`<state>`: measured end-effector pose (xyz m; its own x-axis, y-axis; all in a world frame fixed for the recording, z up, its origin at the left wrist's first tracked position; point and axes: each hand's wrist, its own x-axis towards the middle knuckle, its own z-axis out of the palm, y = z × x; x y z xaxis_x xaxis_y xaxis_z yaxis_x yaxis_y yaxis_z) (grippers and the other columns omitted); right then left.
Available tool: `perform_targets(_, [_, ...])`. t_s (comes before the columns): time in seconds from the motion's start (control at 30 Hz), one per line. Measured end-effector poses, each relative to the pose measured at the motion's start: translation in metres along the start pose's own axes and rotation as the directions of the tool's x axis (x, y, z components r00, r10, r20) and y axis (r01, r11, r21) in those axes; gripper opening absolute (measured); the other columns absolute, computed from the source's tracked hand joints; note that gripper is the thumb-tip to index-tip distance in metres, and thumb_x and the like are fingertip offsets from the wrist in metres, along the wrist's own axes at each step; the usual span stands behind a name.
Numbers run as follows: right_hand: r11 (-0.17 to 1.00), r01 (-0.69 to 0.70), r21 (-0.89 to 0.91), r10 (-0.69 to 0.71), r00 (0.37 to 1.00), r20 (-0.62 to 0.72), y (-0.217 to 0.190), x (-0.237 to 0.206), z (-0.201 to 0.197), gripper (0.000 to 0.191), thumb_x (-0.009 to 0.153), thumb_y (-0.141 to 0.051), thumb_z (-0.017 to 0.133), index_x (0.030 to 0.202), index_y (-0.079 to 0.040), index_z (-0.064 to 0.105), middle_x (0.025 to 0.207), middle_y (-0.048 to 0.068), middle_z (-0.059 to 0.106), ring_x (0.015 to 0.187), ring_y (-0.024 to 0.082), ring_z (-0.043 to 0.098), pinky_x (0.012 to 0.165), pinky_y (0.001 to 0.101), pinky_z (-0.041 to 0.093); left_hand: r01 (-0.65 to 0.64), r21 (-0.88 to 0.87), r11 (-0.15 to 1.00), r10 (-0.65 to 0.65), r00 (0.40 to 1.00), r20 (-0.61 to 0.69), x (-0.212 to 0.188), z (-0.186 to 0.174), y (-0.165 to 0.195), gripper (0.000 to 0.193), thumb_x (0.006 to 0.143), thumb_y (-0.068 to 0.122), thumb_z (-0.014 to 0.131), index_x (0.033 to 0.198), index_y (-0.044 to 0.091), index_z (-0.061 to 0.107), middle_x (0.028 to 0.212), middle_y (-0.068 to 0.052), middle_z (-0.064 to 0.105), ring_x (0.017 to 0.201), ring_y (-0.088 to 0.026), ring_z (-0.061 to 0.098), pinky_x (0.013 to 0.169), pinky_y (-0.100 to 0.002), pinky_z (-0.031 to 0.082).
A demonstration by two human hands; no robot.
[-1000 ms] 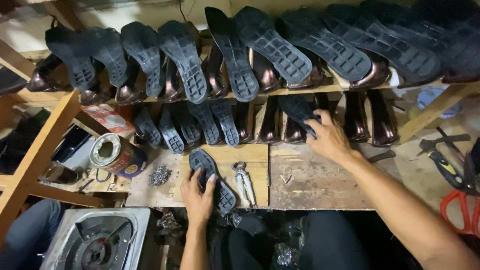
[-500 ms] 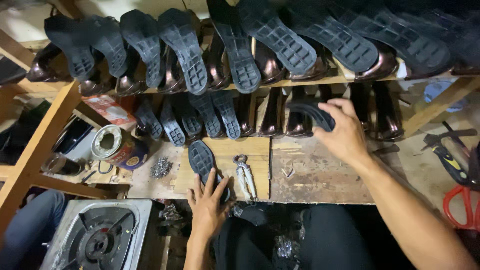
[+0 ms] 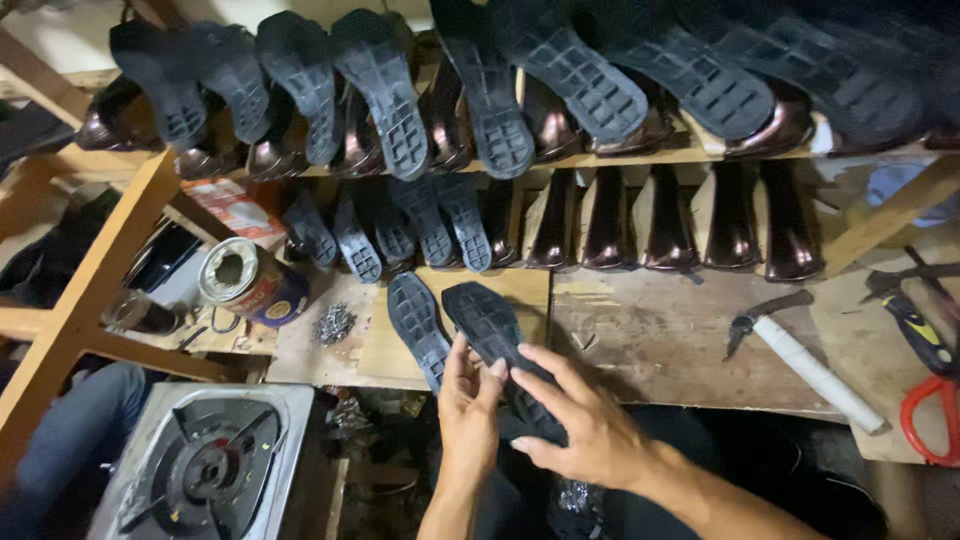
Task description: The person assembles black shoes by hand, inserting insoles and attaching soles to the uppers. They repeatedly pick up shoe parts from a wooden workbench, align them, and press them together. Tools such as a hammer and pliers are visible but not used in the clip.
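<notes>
Two black rubber shoe soles lie tread-up at the near edge of a worn wooden bench (image 3: 660,340). My right hand (image 3: 575,420) holds the right-hand sole (image 3: 485,325) by its near end. My left hand (image 3: 468,400) rests on the near end of the left-hand sole (image 3: 415,315) and touches the other sole with its fingertips. Beyond them, a lower shelf holds several upright soles (image 3: 400,230) and several dark brown glossy shoes (image 3: 670,215).
An upper shelf (image 3: 600,155) carries several shoes with soles laid on them. An open tin can (image 3: 250,280) and a pile of small nails (image 3: 333,323) sit left. A white-handled hammer (image 3: 805,355), pliers and red scissors (image 3: 935,415) lie right. A gas stove (image 3: 205,465) stands below left.
My right hand came back from the lower shelf with a second sole and set it next to the first. The camera view moved closer to the bench.
</notes>
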<state>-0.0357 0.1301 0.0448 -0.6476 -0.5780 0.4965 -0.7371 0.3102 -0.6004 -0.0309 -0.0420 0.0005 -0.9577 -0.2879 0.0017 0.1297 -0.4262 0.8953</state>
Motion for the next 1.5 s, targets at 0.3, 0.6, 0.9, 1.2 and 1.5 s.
perform_targets(0.3, [0.877,-0.413,-0.245,0.401,0.911,-0.099,0.101,-0.012,-0.032,0.056,0.086,-0.028,0.074,0.136,-0.006,0.061,0.152,0.012,0.048,0.135,0.032,0.053,0.108,0.043,0.047,0.094,0.019,0.995,-0.083,0.941,-0.33,0.032,-0.094,0.036,0.068,0.088,0.003,0.054,0.154,0.011,0.039,0.119,-0.008,0.069,0.093,-0.015,0.066,0.072,-0.03,0.05])
perform_targets(0.6, [0.832,-0.475,-0.288,0.417,0.876,-0.241,0.138,-0.03,-0.028,0.037,0.085,-0.027,0.073,0.117,-0.008,0.073,0.134,0.004,0.065,0.119,0.025,0.064,0.098,0.0368,0.052,0.01,0.346,0.938,0.096,0.953,-0.288,0.066,-0.124,0.028,0.052,0.093,0.006,0.059,0.144,0.005,0.05,0.116,-0.008,0.071,0.097,-0.014,0.068,0.084,-0.027,0.055])
perform_targets(0.9, [0.838,-0.482,-0.257,0.412,0.866,-0.283,0.14,-0.033,-0.023,0.027,0.086,-0.021,0.072,0.109,-0.007,0.075,0.126,0.004,0.068,0.111,0.026,0.068,0.092,0.036,0.054,0.052,0.997,0.056,0.467,0.881,-0.072,0.077,-0.113,0.05,0.044,0.089,0.018,0.073,0.129,0.001,0.068,0.125,-0.021,0.062,0.115,-0.04,0.056,0.101,-0.047,0.043])
perform_targets(1.2, [0.869,-0.41,-0.276,0.329,0.896,-0.298,0.143,-0.029,-0.018,0.022,0.085,-0.015,0.071,0.104,-0.006,0.076,0.123,0.007,0.068,0.108,0.027,0.068,0.092,0.037,0.054,-0.245,0.943,0.226,0.378,0.914,0.147,0.147,-0.043,0.052,0.047,0.093,0.027,0.067,0.131,0.0,0.064,0.132,-0.02,0.063,0.121,-0.039,0.058,0.102,-0.044,0.047])
perform_targets(1.5, [0.879,-0.438,-0.186,0.359,0.867,-0.347,0.143,-0.027,-0.02,0.02,0.084,-0.01,0.069,0.102,-0.004,0.075,0.118,0.008,0.07,0.106,0.027,0.069,0.09,0.0359,0.056,-0.191,0.975,0.118,0.262,0.953,0.155,0.214,0.021,0.06,0.059,0.076,0.026,0.08,0.128,0.002,0.065,0.132,-0.031,0.054,0.111,-0.049,0.056,0.091,-0.051,0.048])
